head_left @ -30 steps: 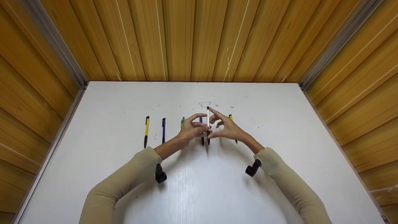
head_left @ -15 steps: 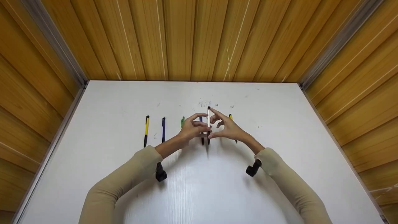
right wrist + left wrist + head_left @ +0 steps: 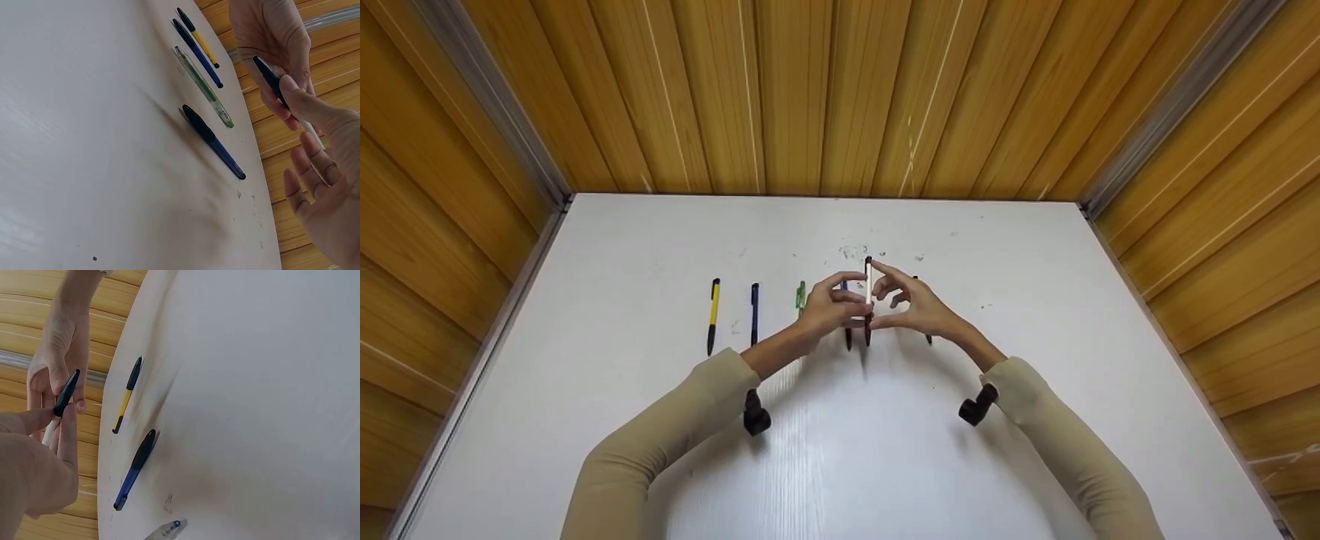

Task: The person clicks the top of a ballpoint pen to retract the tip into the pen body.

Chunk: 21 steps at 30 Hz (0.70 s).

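Both hands meet over the table around a white pen (image 3: 868,289) with black ends, held upright in the head view. My left hand (image 3: 826,311) pinches its black lower part between thumb and fingers. On the other side, my right hand (image 3: 921,307) has its index fingertip at the pen's top and its thumb against the lower part; its other fingers are loosely bent. The left wrist view shows the pen's black grip (image 3: 67,394) between the left thumb and fingers. In the right wrist view the right thumb lies on the pen (image 3: 270,80).
On the white table (image 3: 840,450) lie a yellow pen (image 3: 713,315), a blue pen (image 3: 754,311), a green clear pen (image 3: 800,294) and another blue pen (image 3: 214,143). Another yellow pen (image 3: 126,396) lies partly behind the right hand. Wood-patterned walls (image 3: 825,97) enclose the table.
Both hands and the white pen have shifted slightly right, and the pen has turned a little, its black clip now facing differently. More of the right-hand yellow pen is covered.
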Each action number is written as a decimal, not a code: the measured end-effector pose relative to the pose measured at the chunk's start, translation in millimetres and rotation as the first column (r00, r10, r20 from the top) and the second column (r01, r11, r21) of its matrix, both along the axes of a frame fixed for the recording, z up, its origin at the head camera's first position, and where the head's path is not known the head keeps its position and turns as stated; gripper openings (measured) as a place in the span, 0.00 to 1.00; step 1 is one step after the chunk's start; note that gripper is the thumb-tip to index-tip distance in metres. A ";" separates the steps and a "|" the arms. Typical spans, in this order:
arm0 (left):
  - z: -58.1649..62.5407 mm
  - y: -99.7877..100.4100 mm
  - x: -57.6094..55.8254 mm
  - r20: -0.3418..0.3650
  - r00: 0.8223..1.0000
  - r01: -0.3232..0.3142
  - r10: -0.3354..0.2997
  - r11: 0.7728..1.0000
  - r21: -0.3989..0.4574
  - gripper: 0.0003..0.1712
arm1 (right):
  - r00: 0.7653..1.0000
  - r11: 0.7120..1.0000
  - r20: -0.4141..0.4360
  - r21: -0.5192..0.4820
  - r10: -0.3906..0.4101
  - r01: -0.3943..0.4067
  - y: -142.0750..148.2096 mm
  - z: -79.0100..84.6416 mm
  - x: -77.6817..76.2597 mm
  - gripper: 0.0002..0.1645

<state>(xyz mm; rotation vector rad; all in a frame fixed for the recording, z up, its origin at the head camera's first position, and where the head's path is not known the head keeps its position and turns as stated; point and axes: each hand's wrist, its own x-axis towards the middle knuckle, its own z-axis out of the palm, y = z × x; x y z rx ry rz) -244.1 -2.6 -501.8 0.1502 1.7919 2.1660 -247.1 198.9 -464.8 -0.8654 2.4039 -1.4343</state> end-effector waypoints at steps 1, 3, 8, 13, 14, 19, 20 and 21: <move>0.0 0.3 0.5 0.006 1.000 -0.001 0.001 1.000 -0.003 0.33 | 1.000 1.000 -0.002 0.000 -0.001 0.001 0.9 0.0 -0.4 0.56; -0.9 1.1 0.9 0.019 1.000 0.002 -0.002 1.000 -0.003 0.31 | 1.000 1.000 -0.007 0.000 -0.006 0.006 3.8 0.0 -1.1 0.54; -0.6 2.9 2.6 0.022 1.000 0.002 -0.001 1.000 -0.020 0.31 | 0.999 1.000 -0.025 0.002 -0.029 0.029 15.8 -3.7 -4.1 0.38; -2.2 4.2 2.9 0.011 1.000 -0.003 0.004 0.999 -0.046 0.33 | 0.991 0.993 0.050 0.003 -0.121 0.121 37.8 -19.2 -16.0 0.27; -3.2 4.3 2.7 0.011 1.000 -0.005 0.005 0.999 -0.048 0.33 | 0.989 0.991 0.068 -0.007 -0.133 0.134 43.1 -24.6 -19.9 0.26; -8.7 6.9 0.9 0.014 1.000 0.003 -0.003 0.999 -0.033 0.33 | 0.975 0.981 0.131 -0.053 -0.178 0.186 68.4 -44.2 -35.5 0.25; -10.0 8.0 0.1 0.012 1.000 0.010 -0.009 0.999 -0.033 0.33 | 0.972 0.979 0.139 -0.054 -0.188 0.197 72.7 -45.1 -36.8 0.25; -11.0 9.4 -0.8 0.009 1.000 0.015 -0.015 0.999 -0.033 0.33 | 0.968 0.976 0.146 -0.050 -0.202 0.212 76.7 -45.5 -38.0 0.26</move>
